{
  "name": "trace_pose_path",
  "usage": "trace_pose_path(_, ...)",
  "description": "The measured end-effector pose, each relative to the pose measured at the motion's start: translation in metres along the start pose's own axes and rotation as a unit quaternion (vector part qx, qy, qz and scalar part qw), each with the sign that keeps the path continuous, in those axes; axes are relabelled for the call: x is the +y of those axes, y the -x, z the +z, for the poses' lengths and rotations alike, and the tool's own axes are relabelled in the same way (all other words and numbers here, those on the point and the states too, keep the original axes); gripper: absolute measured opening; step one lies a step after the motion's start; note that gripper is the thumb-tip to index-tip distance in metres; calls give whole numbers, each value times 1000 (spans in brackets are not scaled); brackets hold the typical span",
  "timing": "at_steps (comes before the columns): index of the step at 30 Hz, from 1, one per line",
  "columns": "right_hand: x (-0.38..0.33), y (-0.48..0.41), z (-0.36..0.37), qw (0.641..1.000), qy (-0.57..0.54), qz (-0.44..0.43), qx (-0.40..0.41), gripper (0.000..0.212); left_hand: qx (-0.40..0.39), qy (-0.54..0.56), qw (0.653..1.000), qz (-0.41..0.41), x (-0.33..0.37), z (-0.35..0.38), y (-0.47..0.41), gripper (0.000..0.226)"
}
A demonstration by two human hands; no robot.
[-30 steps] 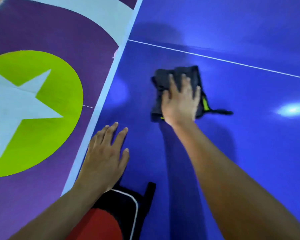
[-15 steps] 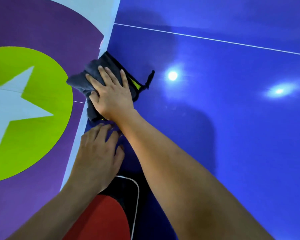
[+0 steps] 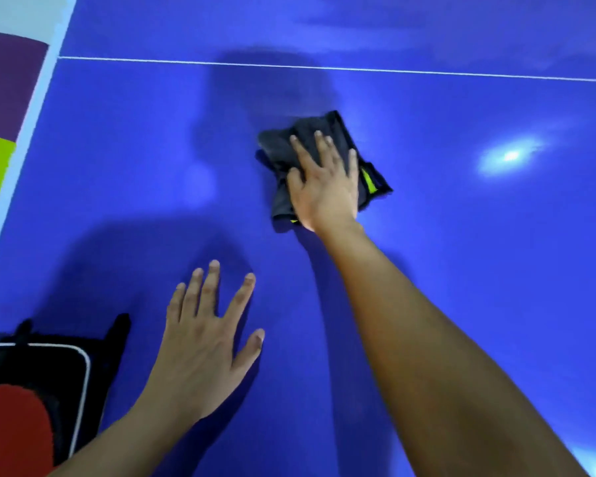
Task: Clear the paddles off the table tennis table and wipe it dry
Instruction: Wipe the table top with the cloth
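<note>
- Since half a second ago, the right hand (image 3: 324, 191) and the dark cloth (image 3: 279, 149) under it have swept from the left edge of the table tennis table (image 3: 461, 270) out onto its open blue surface.
- The table fills most of the view, with a white line (image 3: 393, 68) crossing its far part.
- The left hand (image 3: 203, 356) lies flat on the table, fingers spread wide, holding nothing.
- The right hand presses the crumpled cloth down with straight fingers.
- A red paddle (image 3: 11, 418) lies on a black case (image 3: 49, 366) at lower left, near the left hand but apart.
</note>
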State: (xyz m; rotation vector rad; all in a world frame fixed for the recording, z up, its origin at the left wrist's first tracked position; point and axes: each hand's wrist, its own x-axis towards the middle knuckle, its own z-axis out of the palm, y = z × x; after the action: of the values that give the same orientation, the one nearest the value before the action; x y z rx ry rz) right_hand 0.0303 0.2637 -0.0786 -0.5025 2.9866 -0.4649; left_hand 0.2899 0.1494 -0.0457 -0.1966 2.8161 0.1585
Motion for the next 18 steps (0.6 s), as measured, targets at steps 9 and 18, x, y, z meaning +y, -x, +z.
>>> trace_pose_path(9, 218, 63, -75, 967, 3, 242, 74, 58, 13, 10, 999, -34, 15, 18, 0, 84)
trace_pose_path(18, 131, 72, -44, 963, 9, 259, 73, 62, 122, 143, 978, -85, 21, 36, 78, 74)
